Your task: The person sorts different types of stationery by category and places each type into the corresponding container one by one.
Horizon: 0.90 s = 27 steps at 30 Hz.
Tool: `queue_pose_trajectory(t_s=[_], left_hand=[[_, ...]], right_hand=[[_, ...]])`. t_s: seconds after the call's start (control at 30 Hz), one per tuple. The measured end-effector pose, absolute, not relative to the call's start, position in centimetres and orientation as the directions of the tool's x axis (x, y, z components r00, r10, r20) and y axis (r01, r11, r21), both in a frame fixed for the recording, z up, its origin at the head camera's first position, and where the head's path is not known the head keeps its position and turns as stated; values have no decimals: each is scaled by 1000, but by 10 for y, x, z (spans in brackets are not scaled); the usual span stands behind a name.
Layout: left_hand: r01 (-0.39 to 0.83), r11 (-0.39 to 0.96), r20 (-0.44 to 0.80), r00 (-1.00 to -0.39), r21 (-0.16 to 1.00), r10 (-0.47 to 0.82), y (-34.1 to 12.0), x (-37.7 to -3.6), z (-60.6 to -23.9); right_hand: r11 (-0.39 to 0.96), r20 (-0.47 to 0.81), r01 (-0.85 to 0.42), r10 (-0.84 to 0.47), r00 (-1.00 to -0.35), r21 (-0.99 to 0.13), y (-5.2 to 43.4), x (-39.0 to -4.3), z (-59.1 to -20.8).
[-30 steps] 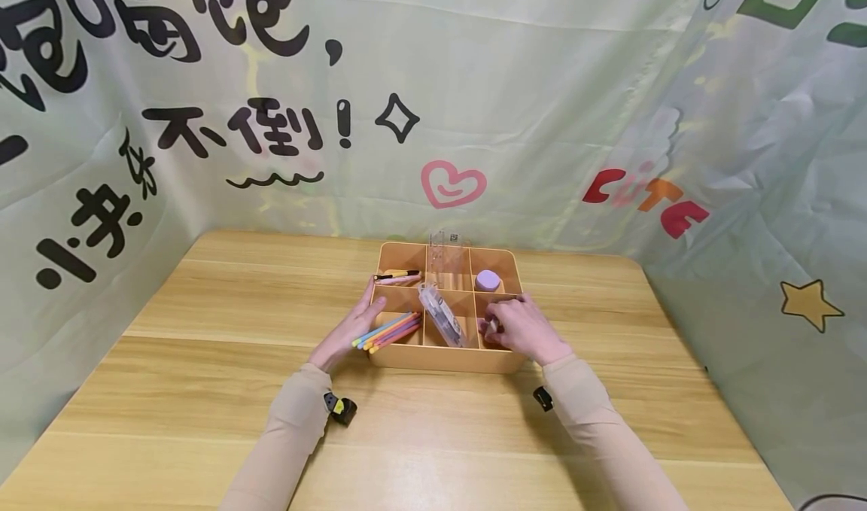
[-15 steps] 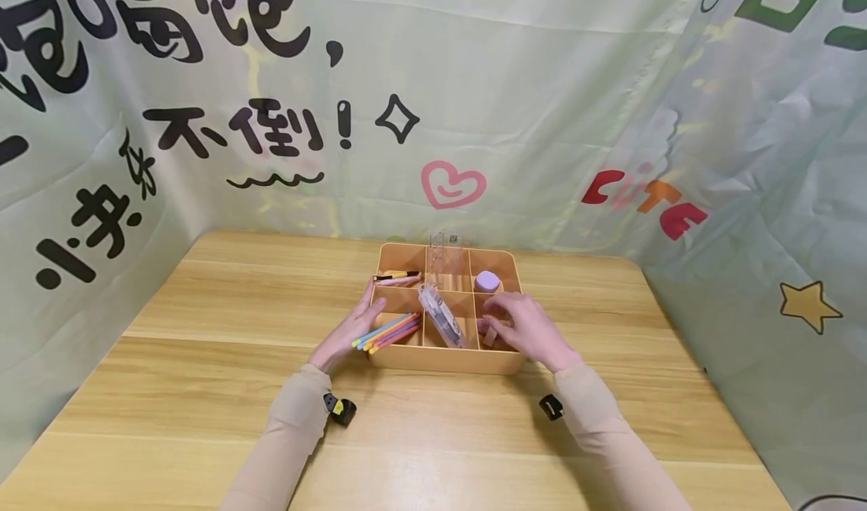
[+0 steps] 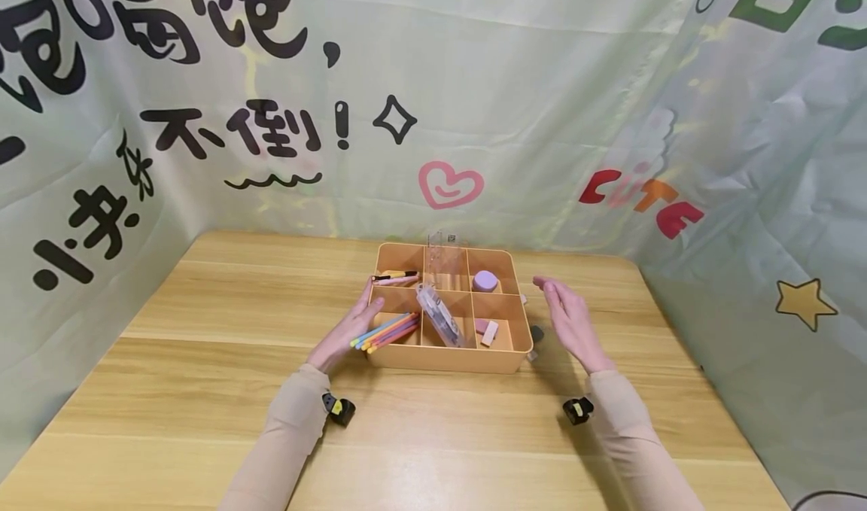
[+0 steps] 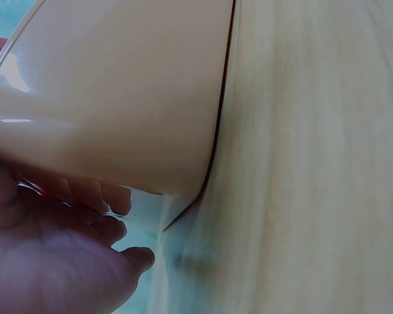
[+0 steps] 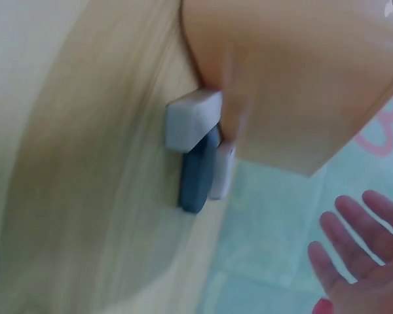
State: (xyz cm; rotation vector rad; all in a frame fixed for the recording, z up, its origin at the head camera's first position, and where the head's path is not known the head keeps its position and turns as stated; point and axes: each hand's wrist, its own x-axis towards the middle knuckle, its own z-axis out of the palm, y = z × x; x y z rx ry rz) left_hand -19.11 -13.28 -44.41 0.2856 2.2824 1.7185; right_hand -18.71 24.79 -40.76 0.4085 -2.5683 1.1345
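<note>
The person is resting the left hand flat against the left wall of the orange plastic organiser tray with six compartments, with straight fingers touching it and gripping nothing. The right hand is hovering just beside the tray's right wall, with relaxed fingers spread apart, and it is holding nothing.

The tray is sitting on the light wooden surface, toward its far middle. A bundle of coloured pens is lying in the tray's near-left compartment and is sticking out over the rim toward the left hand. Two small pink erasers are lying in the near-right compartment, and small grey and white blocks are lying against the tray's right wall outside.

A sideways push on the tray could probably roll the overhanging pens out, or drag the tray over the blocks. Much open room is lying left, right and in front of the tray; behind it, the green printed curtain is hanging close.
</note>
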Motion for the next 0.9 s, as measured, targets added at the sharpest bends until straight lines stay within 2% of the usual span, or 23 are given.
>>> queue_pose_trajectory(t_s=[0.23,0.47,0.9], left_hand=[[16,267,-75,-942,964,327,-134,-191,-445],[28,275,-68,-941,961,332,-134,-190,-444],[26,269,-66,-943,963,327,-134,-190,-446]], right_hand=[[702,180,-222,-135,-974,-676,264,-188,-411],[775,-7,-158,-205,-979,-612,271,-193,-414],[788,44,-283,-310,-950,-547,261,-205,-424]])
